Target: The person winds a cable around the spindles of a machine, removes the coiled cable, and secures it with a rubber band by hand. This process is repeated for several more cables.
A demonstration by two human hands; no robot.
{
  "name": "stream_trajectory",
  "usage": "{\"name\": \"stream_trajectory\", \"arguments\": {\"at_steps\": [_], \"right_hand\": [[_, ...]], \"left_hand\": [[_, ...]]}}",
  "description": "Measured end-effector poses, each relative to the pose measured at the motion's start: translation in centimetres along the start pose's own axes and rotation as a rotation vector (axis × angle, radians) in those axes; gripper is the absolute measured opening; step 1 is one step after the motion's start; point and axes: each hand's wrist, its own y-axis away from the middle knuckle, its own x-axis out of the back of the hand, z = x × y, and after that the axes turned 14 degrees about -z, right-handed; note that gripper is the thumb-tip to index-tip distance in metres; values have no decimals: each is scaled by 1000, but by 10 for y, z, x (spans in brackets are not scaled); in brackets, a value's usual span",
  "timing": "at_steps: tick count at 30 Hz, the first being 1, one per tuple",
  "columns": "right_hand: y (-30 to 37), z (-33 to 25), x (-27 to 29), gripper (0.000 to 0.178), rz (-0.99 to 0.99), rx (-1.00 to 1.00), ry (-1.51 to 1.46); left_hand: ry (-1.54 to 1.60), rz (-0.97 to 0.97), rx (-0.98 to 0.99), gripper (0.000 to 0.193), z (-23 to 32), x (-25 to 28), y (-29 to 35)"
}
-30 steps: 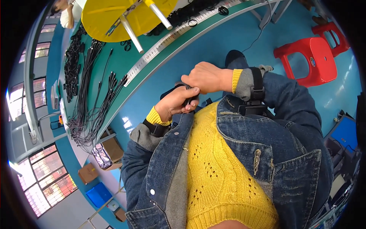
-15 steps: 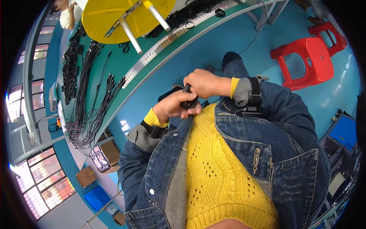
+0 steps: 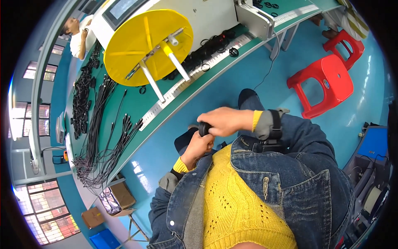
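Observation:
A small black coil of cable [image 3: 203, 129] is held up between my two hands, in front of my lap. My right hand [image 3: 226, 121] grips it from the right, its fingers bent round the coil's edge. Just below, my left hand [image 3: 198, 148] is closed with its fingertips against the coil's lower side. The fingers partly hide the coil, and its cable ends cannot be made out.
The green-topped table [image 3: 120, 103] carries bundles of black cables [image 3: 97, 141], a heap of black coils [image 3: 81, 99] and a long ruler [image 3: 182, 85] along its edge. A machine's yellow disc with metal rods [image 3: 137, 39] overhangs it. Red stools [image 3: 327, 85] stand at right. A person [image 3: 78, 37] is across the table.
The view has tilted, bringing more of the table and machine in. My left hand has turned from palm-up under the coil to closed below it; my right hand keeps hold of the coil.

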Motion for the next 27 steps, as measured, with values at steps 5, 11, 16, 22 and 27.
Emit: {"name": "stream_trajectory", "arguments": {"at_steps": [5,11,16,22,27], "right_hand": [[-8,31,73,10,687,-112,287],[-28,55,72,11,595,-141,562],[-16,-19,23,12,261,-39,-817],[-11,-25,3,11,77,-139,-1032],[-3,-30,-18,11,97,166,-1181]], "left_hand": [[125,56,-328,9,15,-8,11],[80,66,-473,9,28,-12,21],[216,221,-631,10,24,-6,29],[206,185,-576,12,8,3,25],[153,234,-641,11,-8,28,23]]}}
